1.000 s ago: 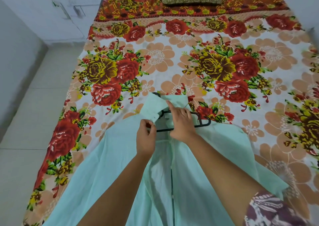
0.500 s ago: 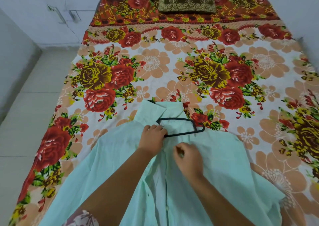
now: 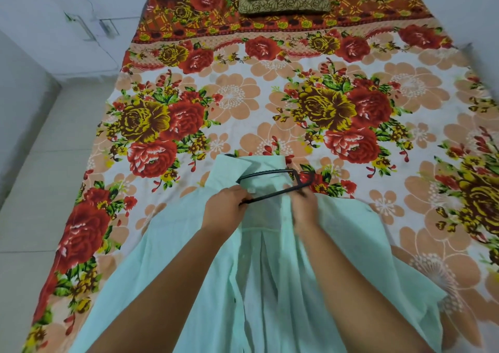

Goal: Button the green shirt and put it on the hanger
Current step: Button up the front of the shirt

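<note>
L hand [image 3: 224, 208] fingers curled round near end of thin black hanger [image 3: 272, 194]; R hand [image 3: 305, 208] fingers curled, pinching front edge of pale green fabric shirt [image 3: 172, 258], just right of L fingertips. Shirt lies open on floral bedsheet [image 3: 243, 104], collar + hanger just beyond fingers

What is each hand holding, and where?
The left hand grips the black hanger by its lower bar; the right hand pinches the green shirt by its front edge.
</note>
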